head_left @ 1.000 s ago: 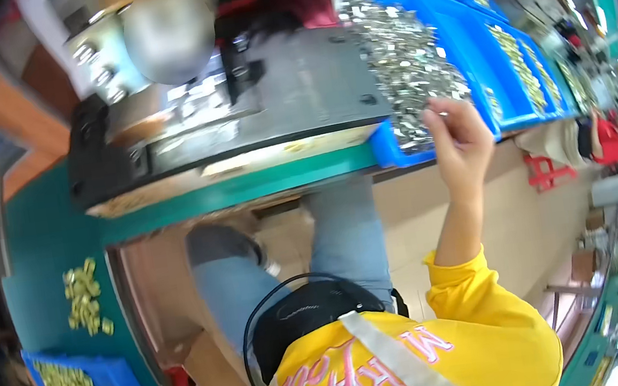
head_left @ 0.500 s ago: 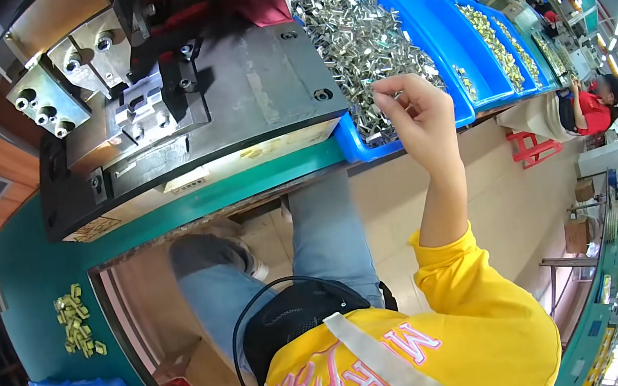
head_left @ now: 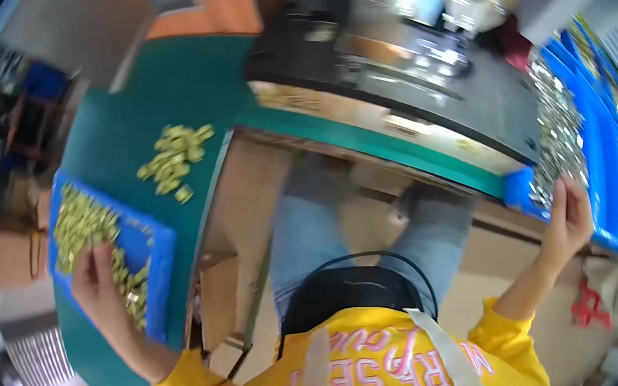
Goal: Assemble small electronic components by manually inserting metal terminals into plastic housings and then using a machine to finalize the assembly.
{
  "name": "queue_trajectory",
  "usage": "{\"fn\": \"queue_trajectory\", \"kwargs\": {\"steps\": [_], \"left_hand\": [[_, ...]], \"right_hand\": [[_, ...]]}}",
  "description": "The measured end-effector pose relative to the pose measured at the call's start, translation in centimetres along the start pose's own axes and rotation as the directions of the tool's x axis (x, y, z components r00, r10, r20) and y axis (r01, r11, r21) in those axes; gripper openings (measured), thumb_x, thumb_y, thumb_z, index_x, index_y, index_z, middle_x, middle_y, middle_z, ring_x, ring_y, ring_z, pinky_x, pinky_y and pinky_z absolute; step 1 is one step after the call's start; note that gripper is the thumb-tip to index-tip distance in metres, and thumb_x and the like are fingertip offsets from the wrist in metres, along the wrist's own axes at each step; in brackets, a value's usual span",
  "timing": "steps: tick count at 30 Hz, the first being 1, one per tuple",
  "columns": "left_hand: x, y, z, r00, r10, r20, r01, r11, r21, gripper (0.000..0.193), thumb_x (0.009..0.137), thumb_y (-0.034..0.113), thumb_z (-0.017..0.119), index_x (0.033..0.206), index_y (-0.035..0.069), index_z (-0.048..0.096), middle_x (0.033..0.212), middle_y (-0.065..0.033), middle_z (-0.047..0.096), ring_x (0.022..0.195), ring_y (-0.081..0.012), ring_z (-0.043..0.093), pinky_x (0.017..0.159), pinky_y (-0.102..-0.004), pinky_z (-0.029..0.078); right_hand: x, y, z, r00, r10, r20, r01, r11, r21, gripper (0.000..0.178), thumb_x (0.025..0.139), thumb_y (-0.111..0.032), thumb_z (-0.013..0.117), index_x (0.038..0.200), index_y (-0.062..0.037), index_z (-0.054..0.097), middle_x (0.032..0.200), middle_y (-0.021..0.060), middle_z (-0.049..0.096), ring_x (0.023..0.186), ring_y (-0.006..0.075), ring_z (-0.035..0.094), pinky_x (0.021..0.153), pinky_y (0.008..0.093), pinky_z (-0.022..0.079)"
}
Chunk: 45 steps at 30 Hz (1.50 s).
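My left hand (head_left: pixel 96 282) is over a blue tray (head_left: pixel 162 273) at the left, its bent fingers closed and their tips among small yellow-green block-like parts (head_left: pixel 80 221). Whatever they grip is lost in the parts and blur. At the right, my right hand (head_left: pixel 571 215) is raised by the near edge of another blue tray (head_left: pixel 598 168), which holds a heap of shiny silver metal pieces (head_left: pixel 556 126). Thumb and fingers there are pinched together; anything between them is too small to make out.
A press-like machine with a dark steel base (head_left: pixel 421 90) stands on the green table (head_left: pixel 151 81) between the trays. A loose pile of yellow-green parts (head_left: pixel 176 160) lies beside the left tray. A cardboard box (head_left: pixel 221 296) sits below the table edge. A red stool (head_left: pixel 589 304) is at far right.
The view has swung left, bringing the left tray and my left arm further in. My right hand remains pinched by the silver pieces, while my left is still at its tray.
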State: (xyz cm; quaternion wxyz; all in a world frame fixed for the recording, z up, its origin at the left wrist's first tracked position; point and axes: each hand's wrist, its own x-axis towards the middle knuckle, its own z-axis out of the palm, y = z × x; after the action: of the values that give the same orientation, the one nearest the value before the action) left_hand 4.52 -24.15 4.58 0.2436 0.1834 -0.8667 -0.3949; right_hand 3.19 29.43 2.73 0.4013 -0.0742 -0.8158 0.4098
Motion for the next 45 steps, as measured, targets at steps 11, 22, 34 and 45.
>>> {"fn": "queue_trajectory", "kwargs": {"steps": [11, 22, 34, 45], "left_hand": [[-6.9, 10.2, 16.9, 0.439, 0.477, 0.762, 0.72, 0.321, -0.616, 0.048, 0.08, 0.041, 0.06, 0.098, -0.003, 0.055, 0.091, -0.0113, 0.058, 0.084, -0.0192, 0.056, 0.074, -0.0305, 0.045], [-9.6, 10.9, 20.2, 0.255, 0.52, 0.815, 0.946, 0.042, -0.323, 0.034, 0.092, 0.029, 0.042, 0.109, 0.001, 0.05, 0.105, -0.0066, 0.054, 0.093, -0.0176, 0.052, 0.078, -0.0318, 0.042], [-10.1, 10.6, 19.7, 0.29, 0.334, 0.897, 0.946, 0.041, -0.321, 0.034, 0.094, 0.029, 0.037, 0.102, 0.002, 0.055, 0.1, -0.0101, 0.057, 0.089, -0.0201, 0.056, 0.078, -0.0348, 0.046], [-10.3, 10.6, 20.2, 0.22, 0.313, 0.924, 0.968, -0.187, -0.167, 0.048, 0.094, 0.042, 0.026, 0.111, 0.003, 0.048, 0.106, -0.0075, 0.053, 0.1, -0.019, 0.05, 0.088, -0.0352, 0.039]], "right_hand": [[-3.7, -10.8, 10.1, 0.763, -0.275, 0.585, -0.1, 0.844, 0.527, 0.04, 0.065, -0.001, 0.071, 0.103, -0.0036, 0.06, 0.092, 0.0081, 0.052, 0.061, 0.0084, 0.048, 0.049, 0.0196, 0.039], [-4.3, -8.7, 10.6, 0.766, -0.169, 0.62, -0.239, 0.821, 0.518, 0.023, 0.072, 0.006, 0.061, 0.094, 0.0033, 0.06, 0.096, 0.0148, 0.058, 0.08, 0.0165, 0.059, 0.066, 0.0247, 0.049], [-5.0, -8.3, 10.8, 0.728, -0.091, 0.68, -0.341, 0.812, 0.473, 0.016, 0.072, 0.009, 0.058, 0.087, 0.0053, 0.061, 0.089, 0.0151, 0.061, 0.072, 0.0166, 0.062, 0.06, 0.0233, 0.051], [-6.4, -8.3, 11.5, 0.804, -0.131, 0.58, -0.234, 0.827, 0.511, 0.027, 0.07, 0.008, 0.06, 0.096, 0.0033, 0.058, 0.099, 0.0154, 0.055, 0.085, 0.0187, 0.059, 0.069, 0.0256, 0.05]]}}
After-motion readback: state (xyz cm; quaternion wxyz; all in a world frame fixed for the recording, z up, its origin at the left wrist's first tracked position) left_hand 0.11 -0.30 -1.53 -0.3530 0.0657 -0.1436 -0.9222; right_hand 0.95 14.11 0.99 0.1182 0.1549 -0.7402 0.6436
